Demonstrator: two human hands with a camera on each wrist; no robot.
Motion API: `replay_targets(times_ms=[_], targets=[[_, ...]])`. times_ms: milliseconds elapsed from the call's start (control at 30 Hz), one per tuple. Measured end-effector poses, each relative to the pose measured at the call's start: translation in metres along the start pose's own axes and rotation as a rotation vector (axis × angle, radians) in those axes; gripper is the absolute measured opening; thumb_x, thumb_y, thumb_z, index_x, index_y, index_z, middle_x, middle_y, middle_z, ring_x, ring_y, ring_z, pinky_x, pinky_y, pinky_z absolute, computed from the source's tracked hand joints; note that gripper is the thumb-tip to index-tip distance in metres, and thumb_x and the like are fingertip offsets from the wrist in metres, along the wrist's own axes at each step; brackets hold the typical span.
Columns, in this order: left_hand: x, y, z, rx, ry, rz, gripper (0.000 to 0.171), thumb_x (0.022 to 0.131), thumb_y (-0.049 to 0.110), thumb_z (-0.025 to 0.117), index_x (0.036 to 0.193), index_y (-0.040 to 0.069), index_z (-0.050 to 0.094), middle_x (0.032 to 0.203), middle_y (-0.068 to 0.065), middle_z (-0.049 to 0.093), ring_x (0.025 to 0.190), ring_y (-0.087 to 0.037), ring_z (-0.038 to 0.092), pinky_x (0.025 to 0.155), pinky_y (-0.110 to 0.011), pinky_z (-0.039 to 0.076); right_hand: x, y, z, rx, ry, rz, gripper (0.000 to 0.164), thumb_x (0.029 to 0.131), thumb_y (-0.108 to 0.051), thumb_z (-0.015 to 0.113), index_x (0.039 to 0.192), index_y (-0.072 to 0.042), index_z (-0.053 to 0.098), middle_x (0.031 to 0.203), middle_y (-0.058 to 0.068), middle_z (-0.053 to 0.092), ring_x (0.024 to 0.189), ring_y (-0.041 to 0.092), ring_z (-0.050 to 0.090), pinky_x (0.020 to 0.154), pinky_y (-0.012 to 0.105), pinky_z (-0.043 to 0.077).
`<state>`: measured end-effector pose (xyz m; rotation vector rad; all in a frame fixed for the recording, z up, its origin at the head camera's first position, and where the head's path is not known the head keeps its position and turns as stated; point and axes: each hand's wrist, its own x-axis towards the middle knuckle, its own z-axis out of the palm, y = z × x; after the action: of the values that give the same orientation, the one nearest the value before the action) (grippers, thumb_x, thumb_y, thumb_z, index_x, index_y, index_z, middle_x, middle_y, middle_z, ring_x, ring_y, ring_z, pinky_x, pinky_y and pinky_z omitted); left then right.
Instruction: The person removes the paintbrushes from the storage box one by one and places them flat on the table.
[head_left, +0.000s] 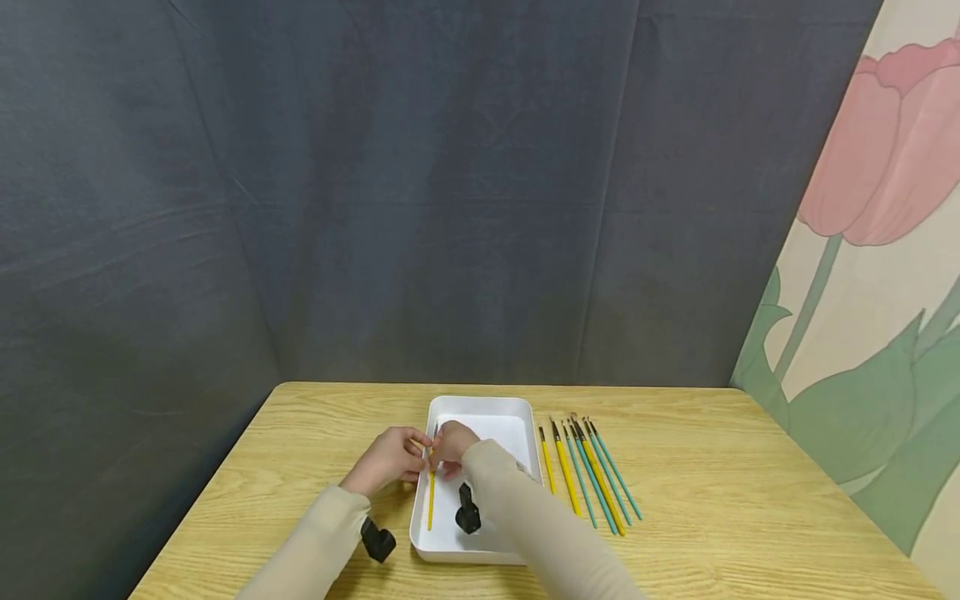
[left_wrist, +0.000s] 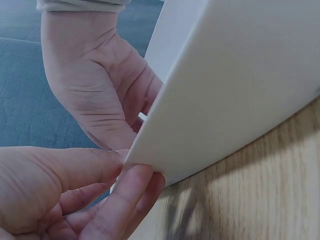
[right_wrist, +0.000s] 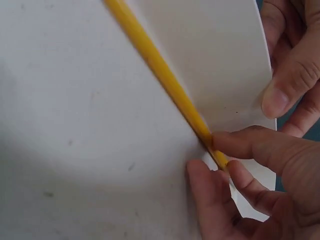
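Observation:
A white tray (head_left: 491, 406) stands on the table, a yellow-handled paintbrush (head_left: 431, 503) lying inside along its left wall. My right hand (head_left: 454, 442) reaches over the tray and pinches this brush between thumb and fingers near its far end, as the right wrist view shows on the yellow handle (right_wrist: 167, 77). That hand hides the brush's far end in the head view. My left hand (head_left: 390, 458) holds the tray's left wall from outside, thumb at the rim and fingers against the outer side (left_wrist: 220, 95) in the left wrist view.
Right of the tray, several paintbrushes with yellow handles (head_left: 566, 475) and teal handles (head_left: 617, 475) lie side by side, bristles toward the back. A wood-grain table (head_left: 720, 483) supports everything. Behind it hangs a dark curtain (head_left: 465, 208); a flower-painted wall (head_left: 877, 333) borders the right.

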<state>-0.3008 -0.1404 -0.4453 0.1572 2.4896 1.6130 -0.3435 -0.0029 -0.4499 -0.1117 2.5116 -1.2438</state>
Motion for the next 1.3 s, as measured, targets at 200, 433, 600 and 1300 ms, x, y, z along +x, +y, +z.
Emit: replay_targets(times_ms=[200,433,600,1300], targets=[[-0.001,0.002,0.0,0.012,0.004,-0.009,0.027,0.081,-0.011,0.065,0.107,-0.006,0.064,0.083,-0.011,0.055,0.066,-0.018,0.059,0.061,-0.033,0.059,0.0,-0.003,-0.002,-0.094,0.007,-0.003,0.029,0.064,0.019,0.068,0.073,-0.004,0.052,0.06,0.008,0.054,0.046,0.02,0.058,0.052,0.031,0.058],[0.0,0.002,0.0,0.025,0.0,-0.002,0.028,0.08,-0.011,0.066,0.108,-0.006,0.064,0.081,-0.01,0.055,0.064,-0.017,0.059,0.06,-0.032,0.059,0.003,-0.004,-0.002,-0.138,0.001,0.0,0.031,0.061,0.02,0.068,0.07,-0.005,0.053,0.061,0.003,0.052,0.045,0.019,0.061,0.047,0.027,0.055],[0.001,0.002,0.001,0.029,0.009,-0.016,0.027,0.08,-0.011,0.067,0.107,-0.004,0.065,0.081,-0.01,0.055,0.063,-0.016,0.058,0.059,-0.031,0.058,-0.005,-0.005,-0.004,-0.128,0.015,-0.02,0.032,0.064,0.019,0.068,0.07,-0.008,0.052,0.059,0.001,0.051,0.05,0.019,0.063,0.049,0.026,0.056],[0.003,-0.001,0.0,0.044,0.02,-0.017,0.03,0.081,-0.009,0.069,0.11,-0.005,0.064,0.084,-0.011,0.057,0.069,-0.019,0.063,0.061,-0.032,0.059,-0.002,0.01,-0.022,0.197,-0.088,0.054,0.027,0.073,0.015,0.065,0.096,0.002,0.062,0.066,0.005,0.054,0.053,0.014,0.056,0.053,0.024,0.056]])
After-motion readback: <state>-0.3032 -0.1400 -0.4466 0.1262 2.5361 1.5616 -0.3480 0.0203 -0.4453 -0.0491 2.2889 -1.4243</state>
